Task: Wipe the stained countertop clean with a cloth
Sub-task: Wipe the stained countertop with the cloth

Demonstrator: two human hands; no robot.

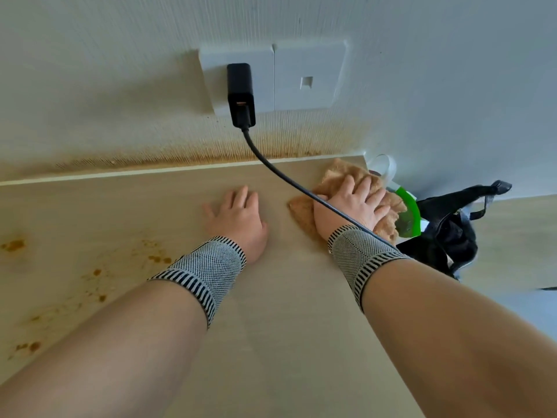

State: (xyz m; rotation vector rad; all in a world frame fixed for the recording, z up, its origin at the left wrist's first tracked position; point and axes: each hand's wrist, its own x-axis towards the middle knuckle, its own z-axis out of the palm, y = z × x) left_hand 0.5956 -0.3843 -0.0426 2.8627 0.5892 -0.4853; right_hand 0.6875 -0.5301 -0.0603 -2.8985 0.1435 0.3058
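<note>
The pale beige countertop point(286, 312) runs along the wall. Orange-brown stains point(96, 273) speckle its left part. A tan fluffy cloth point(334, 176) lies bunched at the counter's far right corner. My right hand point(352, 203) presses flat on the cloth with fingers spread. My left hand point(238, 218) rests flat on the bare counter, just left of the cloth, fingers straight. Both wrists wear striped knit bands.
A black charger point(240, 92) sits in the wall socket, and its cable point(271, 164) drapes across my right wrist. Brown staining lines the wall's base point(211, 155). A green-and-white item point(408, 212) and a black bag point(452, 230) sit beyond the counter's right end.
</note>
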